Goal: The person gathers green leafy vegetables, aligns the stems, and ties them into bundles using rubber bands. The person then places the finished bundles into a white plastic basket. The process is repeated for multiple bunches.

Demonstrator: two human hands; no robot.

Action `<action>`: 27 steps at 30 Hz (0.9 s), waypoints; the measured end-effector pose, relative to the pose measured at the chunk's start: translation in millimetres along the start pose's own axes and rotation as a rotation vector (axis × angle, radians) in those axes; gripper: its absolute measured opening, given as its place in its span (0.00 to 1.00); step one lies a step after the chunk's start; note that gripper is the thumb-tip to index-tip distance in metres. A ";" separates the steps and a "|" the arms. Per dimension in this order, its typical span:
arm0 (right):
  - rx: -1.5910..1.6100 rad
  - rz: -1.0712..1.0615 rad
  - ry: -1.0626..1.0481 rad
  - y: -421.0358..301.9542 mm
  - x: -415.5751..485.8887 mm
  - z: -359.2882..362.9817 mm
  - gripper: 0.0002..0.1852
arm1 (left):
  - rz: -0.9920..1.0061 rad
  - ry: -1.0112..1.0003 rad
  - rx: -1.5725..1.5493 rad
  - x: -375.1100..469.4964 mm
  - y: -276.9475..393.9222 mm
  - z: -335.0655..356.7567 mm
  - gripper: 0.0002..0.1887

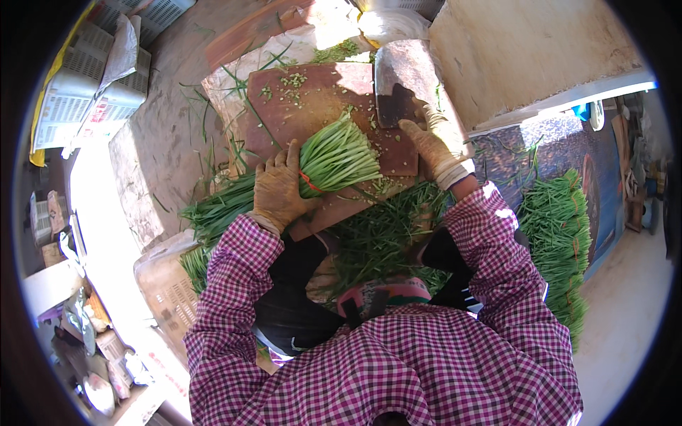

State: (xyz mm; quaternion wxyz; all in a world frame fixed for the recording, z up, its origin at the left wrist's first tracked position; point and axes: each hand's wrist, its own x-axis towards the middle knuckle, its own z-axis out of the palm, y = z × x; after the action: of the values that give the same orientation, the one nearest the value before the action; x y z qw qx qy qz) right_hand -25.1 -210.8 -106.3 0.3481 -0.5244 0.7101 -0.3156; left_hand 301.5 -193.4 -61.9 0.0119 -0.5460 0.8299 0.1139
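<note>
A bundle of chive-like greens (341,154), bound with a red tie, lies across a reddish-brown cutting board (325,88). Its pale stem ends point right and its dark leaves trail left. My gloved left hand (279,183) grips it just left of the tie. At the board's right side, my gloved right hand (434,141) has thumb and fingers at the near end of a broad, worn cleaver blade (402,69). No handle is visible; the palm hides that end. Short chopped stem pieces (293,81) are scattered over the board.
Loose green trimmings (383,234) lie between my legs, below the board. Tied bundles of greens (557,255) form a row at right. A plastic crate (168,282) stands at left, with stacked white crates (85,96) farther back. A large pale panel (533,58) borders the upper right.
</note>
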 end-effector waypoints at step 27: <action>-0.614 0.060 -0.789 -15.3 -197.5 -85.4 0.35 | 0.499 -0.006 -2.404 -29.2 19.4 -98.6 0.36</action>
State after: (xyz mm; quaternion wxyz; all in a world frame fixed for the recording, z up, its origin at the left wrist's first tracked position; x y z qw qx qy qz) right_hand -46.5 -17.0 -13.9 0.4286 -0.6614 0.5992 0.1406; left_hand 306.0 -179.5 41.8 -0.5192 -0.0355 0.2789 0.8071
